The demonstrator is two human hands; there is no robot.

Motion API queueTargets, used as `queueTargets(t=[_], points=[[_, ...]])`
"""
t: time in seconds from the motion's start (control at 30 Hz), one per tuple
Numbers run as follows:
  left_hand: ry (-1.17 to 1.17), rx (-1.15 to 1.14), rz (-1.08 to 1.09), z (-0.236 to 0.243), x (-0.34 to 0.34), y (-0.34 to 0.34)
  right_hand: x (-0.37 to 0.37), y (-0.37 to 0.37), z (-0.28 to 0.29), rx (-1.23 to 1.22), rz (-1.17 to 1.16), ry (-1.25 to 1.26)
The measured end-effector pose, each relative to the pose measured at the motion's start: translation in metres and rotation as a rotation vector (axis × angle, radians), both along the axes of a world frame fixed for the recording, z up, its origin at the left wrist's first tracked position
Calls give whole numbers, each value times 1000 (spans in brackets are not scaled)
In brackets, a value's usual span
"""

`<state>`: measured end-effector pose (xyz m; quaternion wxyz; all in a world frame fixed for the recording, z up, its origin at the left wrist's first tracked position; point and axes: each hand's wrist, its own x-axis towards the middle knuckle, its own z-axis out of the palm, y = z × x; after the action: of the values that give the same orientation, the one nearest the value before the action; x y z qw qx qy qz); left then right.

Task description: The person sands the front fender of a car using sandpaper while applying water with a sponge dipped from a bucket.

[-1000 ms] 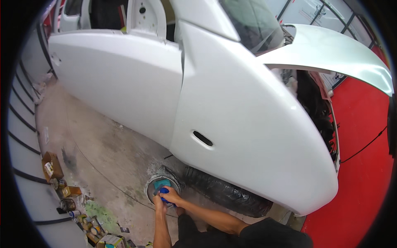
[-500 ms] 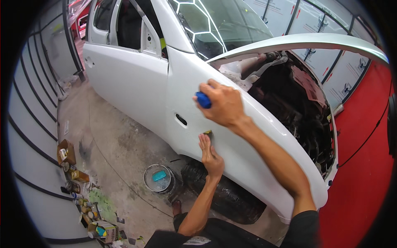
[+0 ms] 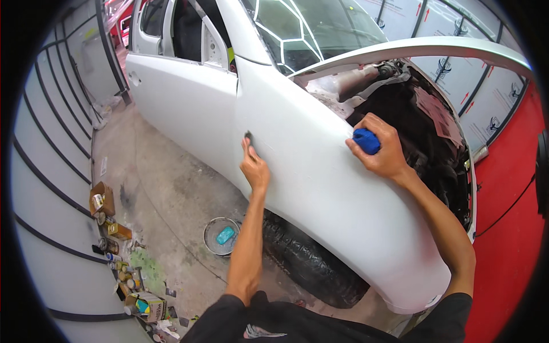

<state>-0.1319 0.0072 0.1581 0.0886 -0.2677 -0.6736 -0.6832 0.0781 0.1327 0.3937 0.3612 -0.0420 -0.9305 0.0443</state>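
A white car fender (image 3: 320, 177) fills the middle of the view. My right hand (image 3: 380, 146) is closed around a wadded blue cloth (image 3: 366, 141) at the fender's upper edge, beside the engine bay. My left hand (image 3: 254, 168) lies against the fender near the door seam. Its fingers are pressed together over a small thin sheet (image 3: 248, 136), of which only a dark edge shows past the fingertips. The oval hole in the fender is hidden behind this hand. Below, a bucket (image 3: 207, 239) stands on the floor with a turquoise sponge (image 3: 225, 234) in it.
The wheel (image 3: 311, 263) under the fender is wrapped in black plastic. An engine bay (image 3: 426, 143) gapes at the right under the raised hood (image 3: 446, 48). Several cans and boxes (image 3: 120, 231) line the left wall. A cable (image 3: 171, 226) runs over the floor.
My right hand has moved right and slightly down with the blue cloth, to the fender's upper edge. My left hand has slid up and left towards the door, over the oval hole.
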Motion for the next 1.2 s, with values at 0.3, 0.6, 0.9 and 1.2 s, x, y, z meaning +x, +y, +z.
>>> queueTargets(t=[0.3, 0.6, 0.9, 1.2], points=[[89, 36, 48, 2, -7, 5, -5, 2, -1, -124, -18, 38], [67, 102, 2, 0, -9, 6, -7, 2, 0, -118, -32, 44], [281, 98, 35, -18, -20, 13, -8, 0, 1, -100, -50, 48], [221, 134, 11, -3, -58, 19, -9, 0, 2, -82, -42, 29]])
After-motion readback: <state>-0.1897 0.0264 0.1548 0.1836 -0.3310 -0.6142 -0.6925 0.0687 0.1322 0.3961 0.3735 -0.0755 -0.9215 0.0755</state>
